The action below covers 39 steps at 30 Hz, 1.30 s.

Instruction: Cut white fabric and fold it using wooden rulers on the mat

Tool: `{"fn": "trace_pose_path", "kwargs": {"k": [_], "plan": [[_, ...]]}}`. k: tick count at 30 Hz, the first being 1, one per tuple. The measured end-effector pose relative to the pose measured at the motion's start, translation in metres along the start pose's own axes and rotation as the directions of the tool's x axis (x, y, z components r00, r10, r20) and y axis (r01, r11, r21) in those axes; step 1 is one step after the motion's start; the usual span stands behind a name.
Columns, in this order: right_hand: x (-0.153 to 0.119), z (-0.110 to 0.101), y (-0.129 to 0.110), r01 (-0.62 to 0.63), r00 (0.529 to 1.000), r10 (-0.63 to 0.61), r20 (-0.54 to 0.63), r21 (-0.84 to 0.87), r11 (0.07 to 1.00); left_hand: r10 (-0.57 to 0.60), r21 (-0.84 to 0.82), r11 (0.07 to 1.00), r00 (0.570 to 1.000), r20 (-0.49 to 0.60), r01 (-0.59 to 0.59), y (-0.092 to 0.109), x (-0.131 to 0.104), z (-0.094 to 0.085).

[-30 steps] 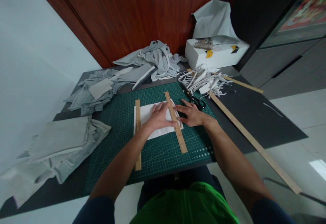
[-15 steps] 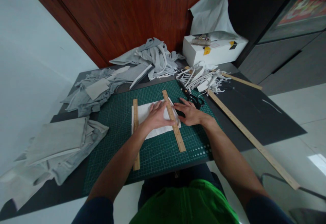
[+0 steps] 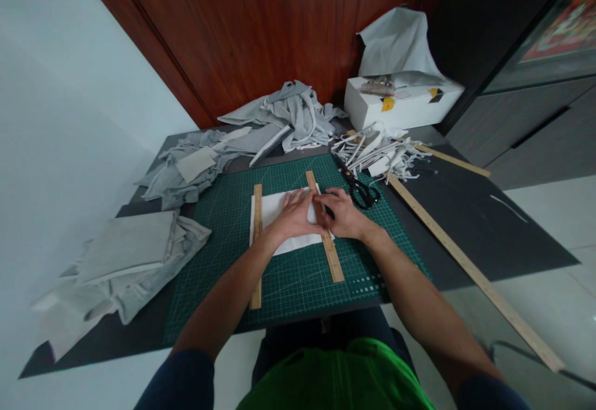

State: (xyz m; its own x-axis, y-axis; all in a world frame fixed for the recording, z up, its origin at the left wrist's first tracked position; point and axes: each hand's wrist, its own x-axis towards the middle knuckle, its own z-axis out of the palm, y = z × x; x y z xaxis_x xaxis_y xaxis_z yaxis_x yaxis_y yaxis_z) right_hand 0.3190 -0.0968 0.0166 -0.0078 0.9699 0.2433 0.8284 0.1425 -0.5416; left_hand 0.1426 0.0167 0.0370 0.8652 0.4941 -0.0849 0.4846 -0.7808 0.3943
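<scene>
A white folded cloth [image 3: 274, 207] lies on the green cutting mat [image 3: 293, 279]. One wooden ruler [image 3: 257, 211] runs along its left side and a second wooden ruler [image 3: 332, 258] crosses its right side. My left hand [image 3: 295, 217] rests open on the cloth, thumb and fingers apart, its fingertips and thumb tip at the right-hand ruler. My right hand [image 3: 345, 214] is at that ruler from the right, fingers bent over it with a gap to the thumb. Its fingertips are partly hidden beside the left hand. Black-handled scissors [image 3: 363, 192] lie just beyond my right hand.
Grey fabric heaps [image 3: 298, 115] line the back, and folded fabric [image 3: 130, 242] sits at left. Beyond the scissors are white fabric strips [image 3: 372, 152]. A long wooden strip [image 3: 465, 261] sticks out past the table edge. A white box [image 3: 400, 105] stands at the back right.
My right hand has moved left, its fingers now over the right-hand ruler instead of beside it. My left hand stays on the cloth. The whole view has shifted slightly.
</scene>
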Motion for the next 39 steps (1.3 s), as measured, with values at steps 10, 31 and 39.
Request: {"fn": "trace_pose_path", "kwargs": {"k": [10,31,39], "plan": [[0.000,0.002,-0.018,-0.057,0.998,0.061,0.014,-0.173,0.983,-0.005,0.043,0.999,1.000,0.008,0.004,0.009,0.000,-0.007],[0.014,-0.004,-0.047,-0.119,0.953,0.235,0.191,-0.476,0.871,-0.164,0.035,0.983,0.950,-0.264,0.180,-0.030,-0.043,-0.018],[0.015,-0.005,-0.051,-0.135,0.941,0.273,0.200,-0.516,0.846,-0.239,0.047,0.962,0.912,-0.334,0.269,-0.060,-0.072,-0.016]]}}
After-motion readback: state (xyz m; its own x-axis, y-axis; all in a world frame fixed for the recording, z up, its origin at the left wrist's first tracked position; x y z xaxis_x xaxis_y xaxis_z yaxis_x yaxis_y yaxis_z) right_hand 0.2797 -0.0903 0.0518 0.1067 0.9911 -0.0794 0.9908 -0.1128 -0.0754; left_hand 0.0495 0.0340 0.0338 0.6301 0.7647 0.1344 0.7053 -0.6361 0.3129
